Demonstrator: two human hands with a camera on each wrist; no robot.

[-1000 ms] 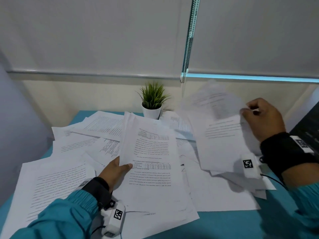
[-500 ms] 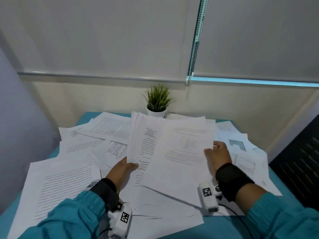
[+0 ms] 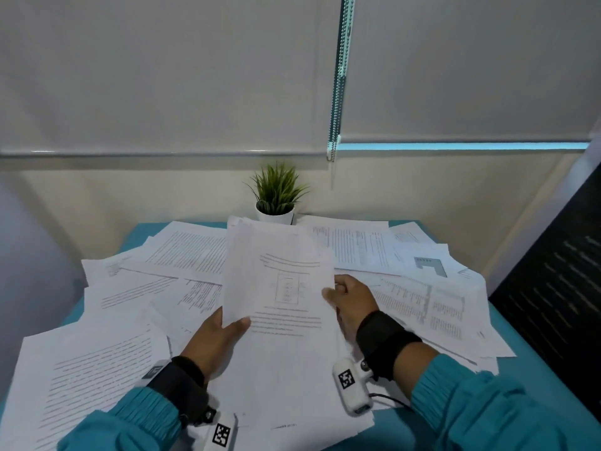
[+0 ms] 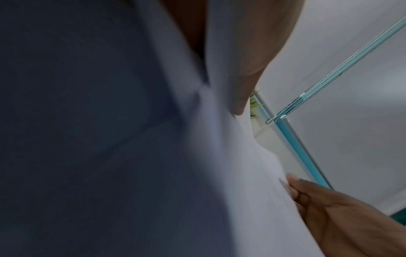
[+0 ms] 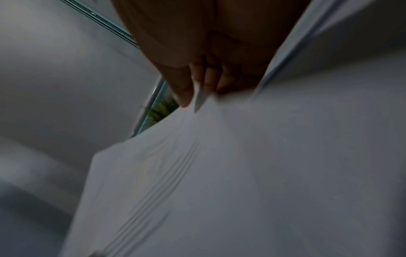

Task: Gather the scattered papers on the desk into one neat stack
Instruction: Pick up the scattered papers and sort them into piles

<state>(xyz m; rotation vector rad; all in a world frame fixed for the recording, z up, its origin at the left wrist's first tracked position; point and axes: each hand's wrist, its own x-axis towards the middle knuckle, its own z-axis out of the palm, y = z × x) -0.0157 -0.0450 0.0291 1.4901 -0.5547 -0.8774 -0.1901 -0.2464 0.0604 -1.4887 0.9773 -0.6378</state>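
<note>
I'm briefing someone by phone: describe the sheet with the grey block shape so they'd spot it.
Start at the potted plant by the wall, then look right across the scattered papers. The sheet lies flat there, alone in bearing a solid grey block instead of only text lines.

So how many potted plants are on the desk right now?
1. The potted plant stands at the desk's far edge by the wall, behind the held papers; scattered sheets could hide something smaller.

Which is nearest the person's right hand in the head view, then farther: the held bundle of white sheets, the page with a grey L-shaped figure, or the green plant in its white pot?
1. Held bundle of white sheets: gripped by the right hand, at its left.
2. Page with a grey L-shaped figure: back right on the desk.
3. Green plant in its white pot: at the back wall, farthest.
</note>
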